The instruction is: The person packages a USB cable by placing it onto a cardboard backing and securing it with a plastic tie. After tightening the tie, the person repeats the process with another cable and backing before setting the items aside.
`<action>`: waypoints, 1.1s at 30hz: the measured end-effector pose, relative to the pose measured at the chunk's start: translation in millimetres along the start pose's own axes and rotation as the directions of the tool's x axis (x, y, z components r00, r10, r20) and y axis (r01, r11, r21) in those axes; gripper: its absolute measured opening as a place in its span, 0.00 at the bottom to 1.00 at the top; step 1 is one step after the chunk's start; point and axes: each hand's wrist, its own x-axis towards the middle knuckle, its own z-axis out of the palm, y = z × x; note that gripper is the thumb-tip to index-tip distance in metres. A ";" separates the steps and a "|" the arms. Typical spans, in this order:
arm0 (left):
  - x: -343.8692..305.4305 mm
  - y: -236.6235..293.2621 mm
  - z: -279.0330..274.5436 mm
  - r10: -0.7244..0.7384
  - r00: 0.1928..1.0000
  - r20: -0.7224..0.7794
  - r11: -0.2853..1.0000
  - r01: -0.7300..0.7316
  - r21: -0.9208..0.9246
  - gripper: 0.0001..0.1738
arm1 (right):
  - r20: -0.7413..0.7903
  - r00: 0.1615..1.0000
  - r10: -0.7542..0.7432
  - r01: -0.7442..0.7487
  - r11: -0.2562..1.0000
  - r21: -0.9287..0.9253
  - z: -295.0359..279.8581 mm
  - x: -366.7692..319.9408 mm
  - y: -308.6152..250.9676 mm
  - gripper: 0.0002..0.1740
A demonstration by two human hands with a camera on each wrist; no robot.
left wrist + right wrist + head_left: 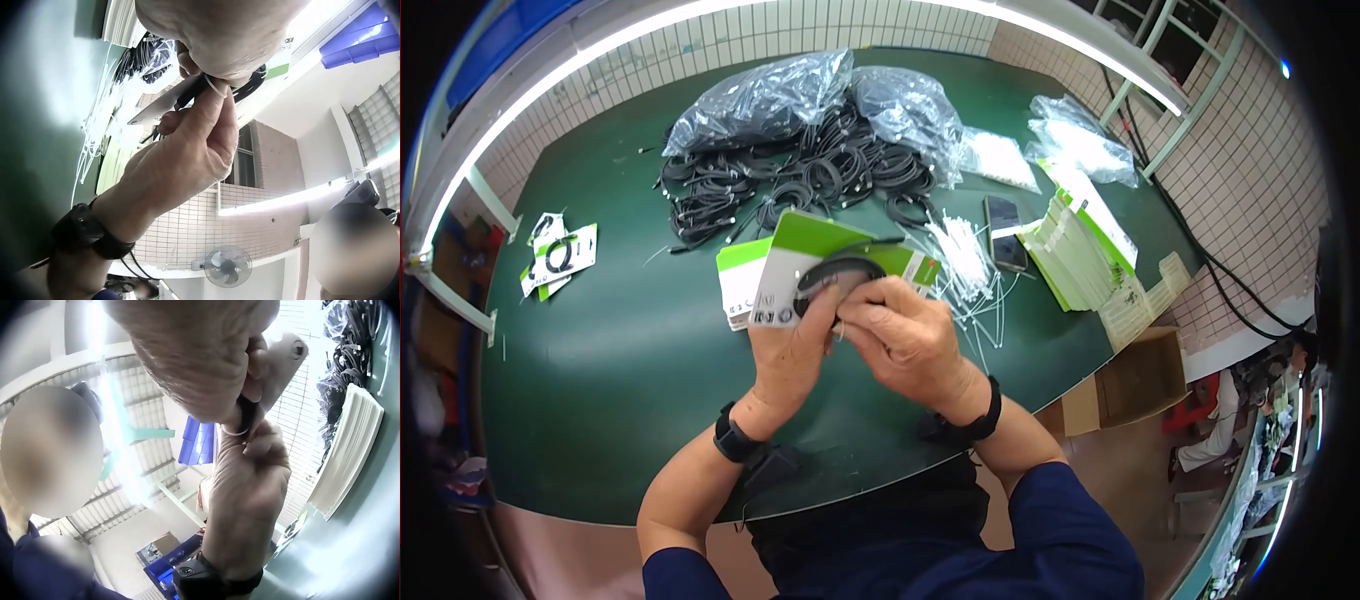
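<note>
In the head view my left hand (785, 355) holds a green and white packaging card (815, 235) with a coiled black cable (840, 266) against its front. My right hand (912, 335) is close beside it at the lower edge of the coil, thumb and fingers pinched together. A thin white cable tie (216, 86) loops round the cable in the left wrist view, and the right hand's fingertips pinch it. From the right wrist the same tie (235, 431) appears between the two hands. Fingers hide part of the coil.
A stack of cards (738, 280) lies just behind the held card. White cable ties (965, 258) and a phone (1004, 232) lie to its right, near a row of cards (1075, 260). Black cables (800, 180) and plastic bags (760, 100) fill the back; carded cables (565, 252) lie left.
</note>
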 end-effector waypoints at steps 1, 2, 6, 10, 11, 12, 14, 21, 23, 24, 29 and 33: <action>3.1 0.5 -1.5 0.008 1.000 -0.003 1.000 -0.008 0.004 0.08 | 0.004 1.000 0.018 -0.018 1.000 0.015 0.5 0.1 0.6 0.10; 6.1 0.5 -3.2 0.011 1.000 -0.007 1.000 -0.011 0.011 0.08 | -0.064 0.997 -0.041 0.044 0.999 0.033 -0.2 0.6 2.3 0.10; 13.1 7.8 -6.1 0.026 0.999 -0.023 1.000 -0.026 -0.007 0.08 | -0.387 0.910 -0.149 0.130 0.989 -0.076 -19.2 0.0 32.3 0.08; 10.7 19.0 -4.2 0.030 0.999 0.012 0.997 -0.029 -0.074 0.09 | -0.424 0.702 0.572 -0.330 0.789 0.518 -31.2 -6.7 65.1 0.08; 8.5 20.0 -2.6 0.027 0.999 0.035 0.994 -0.023 -0.108 0.10 | -0.194 0.680 0.707 -0.387 0.572 0.724 -30.4 -6.9 81.0 0.09; 5.7 20.0 -0.5 0.009 0.999 0.046 0.996 -0.005 -0.091 0.10 | 0.059 0.646 0.761 -0.431 0.299 0.852 -28.2 -7.5 83.2 0.10; -1.0 18.7 3.4 0.014 0.995 0.097 0.996 -0.005 -0.092 0.11 | 0.313 0.698 0.644 -0.459 0.068 0.886 -22.8 -18.1 73.1 0.13; -10.4 8.1 2.6 0.023 0.984 0.178 1.000 -0.019 -0.024 0.14 | 0.475 0.742 0.473 -0.602 0.156 0.783 -18.5 -69.6 58.2 0.22; -10.0 7.8 3.5 0.027 0.983 0.182 0.999 -0.023 -0.027 0.14 | 0.423 0.840 0.340 -0.542 0.572 0.616 -30.7 -64.7 51.2 0.24; -10.2 7.4 3.7 0.025 0.983 0.183 0.999 -0.020 -0.025 0.14 | 0.422 0.840 0.343 -0.542 0.570 0.617 -29.3 -66.4 52.6 0.24; -11.1 5.0 4.0 0.007 0.985 0.171 1.000 -0.004 -0.015 0.15 | 0.548 0.693 0.469 -0.647 0.070 0.759 -11.3 -75.7 67.3 0.27; -13.0 9.1 9.2 -0.076 0.985 0.156 0.997 0.079 -0.015 0.15 | 0.551 0.677 0.487 -0.649 0.044 0.759 -3.5 -73.6 71.1 0.28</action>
